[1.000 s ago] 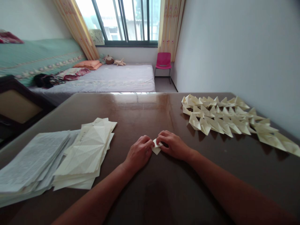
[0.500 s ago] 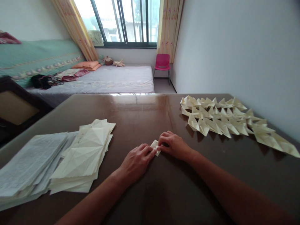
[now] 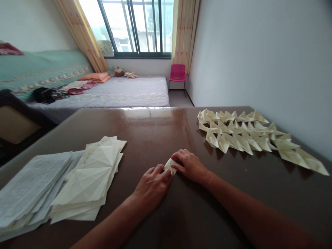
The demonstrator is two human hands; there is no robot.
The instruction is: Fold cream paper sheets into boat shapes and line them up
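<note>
Folded paper (image 3: pixel 170 164), down on the desk (image 3: pixel 140 138): the left hand (image 3: pixel 152 183), fingers curled, pinches one side; the right hand (image 3: pixel 191 166), nearly closed, grips the other!

i see a window (image 3: pixel 141 31) at the far end, with a yellow curtain (image 3: pixel 81 34) to its left and another curtain (image 3: pixel 184 34) to its right. in its lower left corner i make out a pale panel (image 3: pixel 105 47) with dark marks. below, a bed (image 3: pixel 129 91) carries an orange pillow (image 3: pixel 94 76), a brown toy (image 3: pixel 119 72) and a pale toy (image 3: pixel 130 74), with dark clothes (image 3: pixel 45 95) and a red and white cloth (image 3: pixel 79 87) nearer me. a green cover (image 3: pixel 44 67) runs along the left, a red cloth (image 3: pixel 10 48) on top. a pink chair (image 3: pixel 177 72) stands just beside the bed, near the white wall (image 3: pixel 254 52), and a dark frame (image 3: pixel 43 112) shows at my left edge.
</note>
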